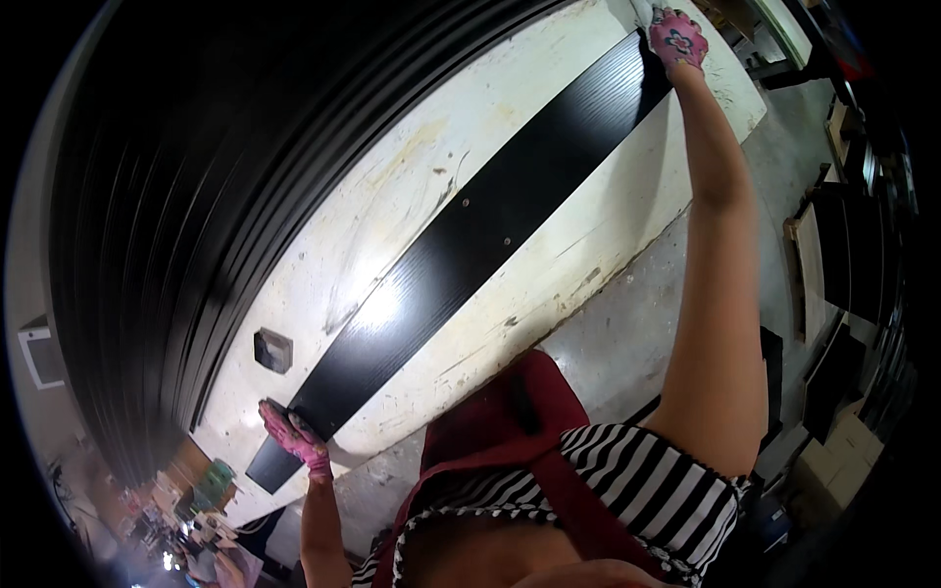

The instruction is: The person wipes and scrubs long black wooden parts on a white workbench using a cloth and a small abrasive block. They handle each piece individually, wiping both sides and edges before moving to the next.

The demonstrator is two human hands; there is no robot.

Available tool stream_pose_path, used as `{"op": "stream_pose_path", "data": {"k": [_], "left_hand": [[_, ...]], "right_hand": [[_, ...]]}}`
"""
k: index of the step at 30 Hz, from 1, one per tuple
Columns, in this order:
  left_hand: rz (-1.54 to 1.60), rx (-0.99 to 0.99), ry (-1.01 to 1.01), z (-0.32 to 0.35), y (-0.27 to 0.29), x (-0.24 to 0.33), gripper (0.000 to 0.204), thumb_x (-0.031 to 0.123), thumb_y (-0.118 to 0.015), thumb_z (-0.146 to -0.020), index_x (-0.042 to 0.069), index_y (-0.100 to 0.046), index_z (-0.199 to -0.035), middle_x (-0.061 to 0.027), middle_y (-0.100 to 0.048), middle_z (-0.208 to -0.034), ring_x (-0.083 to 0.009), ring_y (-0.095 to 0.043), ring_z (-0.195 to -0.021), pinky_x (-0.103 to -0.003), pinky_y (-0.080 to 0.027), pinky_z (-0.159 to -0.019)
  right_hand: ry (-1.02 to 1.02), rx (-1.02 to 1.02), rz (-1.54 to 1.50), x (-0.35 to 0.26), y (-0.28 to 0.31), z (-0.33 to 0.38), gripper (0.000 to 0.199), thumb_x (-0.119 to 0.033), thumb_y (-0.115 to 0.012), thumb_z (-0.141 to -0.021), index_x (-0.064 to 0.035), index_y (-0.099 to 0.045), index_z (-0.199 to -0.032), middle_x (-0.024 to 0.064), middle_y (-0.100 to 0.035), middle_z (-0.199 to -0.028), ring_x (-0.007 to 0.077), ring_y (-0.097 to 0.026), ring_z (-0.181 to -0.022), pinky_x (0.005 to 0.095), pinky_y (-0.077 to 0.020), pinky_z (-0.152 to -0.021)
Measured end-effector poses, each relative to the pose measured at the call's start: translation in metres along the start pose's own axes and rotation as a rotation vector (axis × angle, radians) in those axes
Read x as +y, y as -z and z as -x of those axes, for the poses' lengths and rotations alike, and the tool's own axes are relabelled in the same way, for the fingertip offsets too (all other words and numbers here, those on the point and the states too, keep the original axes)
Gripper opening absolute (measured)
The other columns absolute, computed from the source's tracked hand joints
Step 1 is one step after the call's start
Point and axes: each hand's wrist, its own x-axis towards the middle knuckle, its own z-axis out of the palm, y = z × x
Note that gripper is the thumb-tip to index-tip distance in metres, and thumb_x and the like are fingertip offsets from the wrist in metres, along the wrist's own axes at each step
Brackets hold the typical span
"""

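A long black board [470,235] with a wood-grain sheen and small round fittings lies slantwise on the worn white tabletop [392,167]. My left hand [297,441], in a pink patterned glove, rests at the board's near left end, fingers stretched out over it. My right hand [678,41], in a matching glove with a flower on its back, is at the far right end, arm fully reached out. Its fingers look curled beside a pale whitish thing [643,12], too cut off by the frame's top edge to name.
Long black panels [167,225] are stacked high along the table's far left side. A small grey angular piece [273,351] sits near the board. Past the table's right end, more black boards [848,250] and cardboard boxes [833,461] stand on the concrete floor [613,333].
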Motion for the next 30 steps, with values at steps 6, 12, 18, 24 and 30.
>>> {"op": "stream_pose_path", "data": {"k": [6,12,18,24,30], "left_hand": [[-0.040,0.003,0.020,0.004,-0.010,-0.014,0.054,0.032,-0.037,-0.100,0.000,-0.034,-0.143,-0.0213,-0.035,-0.146,-0.0391,-0.033,-0.134,-0.046,-0.025,-0.111],[-0.049,0.015,0.012,0.005,-0.009,-0.014,0.054,0.030,-0.039,-0.099,-0.002,-0.033,-0.142,-0.0212,-0.036,-0.146,-0.0375,-0.033,-0.134,-0.046,-0.023,-0.112],[-0.073,-0.005,-0.034,0.004,-0.002,-0.014,0.054,0.030,-0.040,-0.099,-0.005,-0.035,-0.140,-0.0231,-0.037,-0.144,-0.0378,-0.033,-0.134,-0.046,-0.023,-0.112],[-0.081,-0.027,0.033,0.016,-0.008,-0.024,0.056,0.034,-0.037,-0.100,-0.004,-0.034,-0.141,-0.0226,-0.036,-0.145,-0.0359,-0.034,-0.134,-0.045,-0.022,-0.112],[-0.051,-0.011,-0.040,0.006,-0.012,-0.026,0.056,0.035,-0.037,-0.100,-0.005,-0.035,-0.140,-0.0240,-0.035,-0.145,-0.0373,-0.033,-0.135,-0.045,-0.022,-0.112]], "right_hand": [[0.389,0.025,-0.104,-0.054,0.031,0.090,0.031,-0.023,-0.045,-0.090,-0.0118,-0.065,-0.111,0.0106,-0.060,-0.122,0.0283,-0.050,-0.118,0.0392,-0.0437,-0.096],[0.752,0.114,-1.111,-0.225,0.161,0.289,0.028,-0.037,-0.062,-0.084,-0.0180,-0.070,-0.103,0.0066,-0.068,-0.097,0.0231,-0.063,-0.089,0.0372,-0.0491,-0.081],[0.992,-0.077,-0.987,-0.342,0.263,0.539,0.037,-0.027,-0.052,-0.085,-0.0117,-0.057,-0.119,0.0111,-0.051,-0.128,0.0277,-0.048,-0.122,0.0464,-0.0381,-0.104],[0.798,-0.223,-0.740,-0.238,0.212,0.445,0.052,-0.041,-0.049,-0.089,-0.0209,-0.046,-0.137,0.0060,-0.041,-0.144,0.0262,-0.036,-0.135,0.0499,-0.0213,-0.114],[0.211,-0.008,-0.665,-0.086,0.079,0.277,0.031,-0.022,-0.043,-0.092,-0.0114,-0.058,-0.117,0.0132,-0.059,-0.118,0.0271,-0.051,-0.114,0.0390,-0.0459,-0.093]]}}
